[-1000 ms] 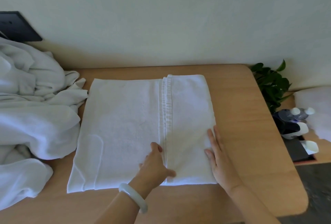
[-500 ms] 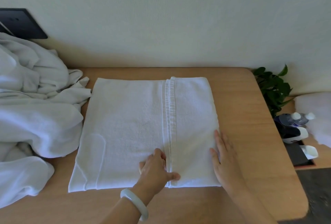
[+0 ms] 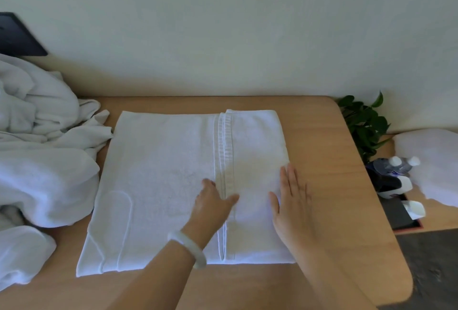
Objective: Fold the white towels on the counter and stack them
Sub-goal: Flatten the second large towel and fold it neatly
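Clearly the half-folded white towel (image 3: 158, 185) lies flat on the middle of the wooden bench (image 3: 322, 185), its right part turned over onto the rest so that a ribbed hem band (image 3: 224, 151) runs from its far edge to its near edge. The left hand (image 3: 213, 204) rests on the towel's near half with the thumb laid across the hem band. Its fingers bend away past the knuckles and blur, so whether its grip pinches cloth or merely presses cannot be told. The right hand (image 3: 291, 200) lies flat on the towel's right edge, fingers straight and together, its grip slack and holding nothing. The heel of this hand spills onto the bare bench. A pale bangle (image 3: 188, 247) circles the left wrist, and both forearms cover part of the towel's near edge before the frame cuts them off. Left of the towel sits a heap of crumpled white towels (image 3: 37, 161), touching or nearly touching its far left corner and running out of view, so their number is unclear. Beyond the heap, a dark panel (image 3: 17, 37) on the wall is cut off too. Right of the towel, past the bench's rounded corner, stand a leafy green plant (image 3: 364, 126) and some white-capped bottles (image 3: 394, 166) over a dark tray, their labels unreadable. Farther right, a soft white mass (image 3: 431, 161) is clipped by the frame and cannot be identified.
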Tool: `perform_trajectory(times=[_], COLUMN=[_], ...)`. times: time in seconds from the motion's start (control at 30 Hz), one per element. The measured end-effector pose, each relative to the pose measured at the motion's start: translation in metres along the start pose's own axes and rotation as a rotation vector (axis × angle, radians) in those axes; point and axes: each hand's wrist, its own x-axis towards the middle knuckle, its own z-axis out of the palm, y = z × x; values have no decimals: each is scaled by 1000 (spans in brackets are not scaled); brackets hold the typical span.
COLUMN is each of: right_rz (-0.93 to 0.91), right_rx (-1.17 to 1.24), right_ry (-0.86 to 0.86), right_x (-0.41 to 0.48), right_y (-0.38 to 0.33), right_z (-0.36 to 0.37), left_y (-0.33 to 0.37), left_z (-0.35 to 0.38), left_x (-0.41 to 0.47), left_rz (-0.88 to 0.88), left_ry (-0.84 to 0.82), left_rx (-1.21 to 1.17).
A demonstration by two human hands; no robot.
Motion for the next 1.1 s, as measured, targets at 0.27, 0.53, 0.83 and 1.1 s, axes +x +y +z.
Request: perform_trajectory(times=[0.27,0.53,0.83,1.1], right_rz=[-58,-55,-42,-102], right_rx=[-54,-92,-25,-130], right_ry=[-8,-20,-2,-43], right_x=[13,13,82,92], right_y=[-4,-12,-19,-24], right_z=[25,17,4,6], left_y=[46,67,50,84], left_z=[-6,-7,-12,-15], left_x=[58,89,90,120], left_rz=[-28,-213,-92,-41], left_ry=[146,136,143,217], left_rx=[15,15,19,33])
